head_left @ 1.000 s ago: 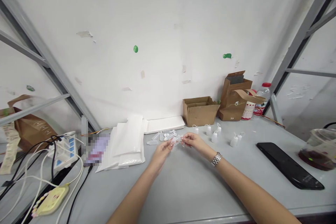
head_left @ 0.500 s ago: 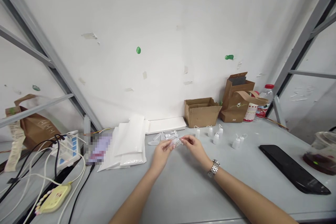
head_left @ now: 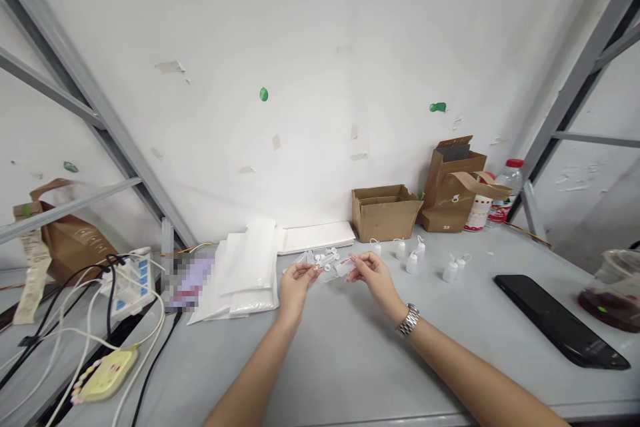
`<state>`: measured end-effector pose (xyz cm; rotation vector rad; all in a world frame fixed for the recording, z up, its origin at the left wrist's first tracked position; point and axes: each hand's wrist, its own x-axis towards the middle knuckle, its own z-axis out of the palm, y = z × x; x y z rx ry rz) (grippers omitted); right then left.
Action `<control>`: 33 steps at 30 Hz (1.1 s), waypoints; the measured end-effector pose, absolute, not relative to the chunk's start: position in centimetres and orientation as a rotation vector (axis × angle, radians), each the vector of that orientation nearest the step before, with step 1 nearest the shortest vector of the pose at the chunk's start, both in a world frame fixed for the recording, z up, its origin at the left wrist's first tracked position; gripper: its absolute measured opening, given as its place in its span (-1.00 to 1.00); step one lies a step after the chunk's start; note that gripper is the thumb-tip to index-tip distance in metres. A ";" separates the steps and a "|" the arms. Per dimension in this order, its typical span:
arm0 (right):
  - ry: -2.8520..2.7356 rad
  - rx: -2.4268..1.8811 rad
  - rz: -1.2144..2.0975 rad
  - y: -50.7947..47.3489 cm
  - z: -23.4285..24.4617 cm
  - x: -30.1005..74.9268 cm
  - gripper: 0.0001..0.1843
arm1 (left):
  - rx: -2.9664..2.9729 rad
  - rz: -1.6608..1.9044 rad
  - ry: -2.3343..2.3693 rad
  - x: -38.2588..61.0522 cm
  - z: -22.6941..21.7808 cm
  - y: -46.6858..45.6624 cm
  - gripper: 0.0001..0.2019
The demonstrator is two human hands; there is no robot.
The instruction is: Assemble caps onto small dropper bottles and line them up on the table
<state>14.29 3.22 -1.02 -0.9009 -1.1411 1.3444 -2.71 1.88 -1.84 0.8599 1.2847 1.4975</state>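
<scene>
One clear piece (head_left: pixel 343 268), pinched over the bench (head_left: pixel 350 353) in the grip of the right hand (head_left: pixel 374 277), extends left toward the left hand (head_left: pixel 295 285), whose own grip I cannot make out.

This looks like a small workshop or packing station rather than a home. An open cardboard box (head_left: pixel 384 223) stands on a bare grey tabletop (head_left: pixel 350 360); behind it rises a scuffed white wall (head_left: pixel 320 27) with tape scraps (head_left: pixel 170 67). Left of the box lie stacked white packets (head_left: pixel 247 270) and, farther, a crowded power strip (head_left: pixel 131 288); before and right of it, little capped plastic bottles (head_left: pixel 411 264).
</scene>
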 end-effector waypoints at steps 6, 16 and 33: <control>-1.028 -0.927 1.786 3.3 -1.4 14.1 -0.72 | 0.726 1.479 1.263 -2.9 -2.1 2.2 -0.86; -0.694 -1.020 2.177 4.1 -1.7 15.1 -0.78 | 0.740 1.404 1.256 -2.7 -2.2 2.2 -0.83; -0.548 -1.069 2.200 4.2 -0.9 15.3 -0.67 | 0.983 1.295 1.335 -2.9 -1.7 2.0 -0.61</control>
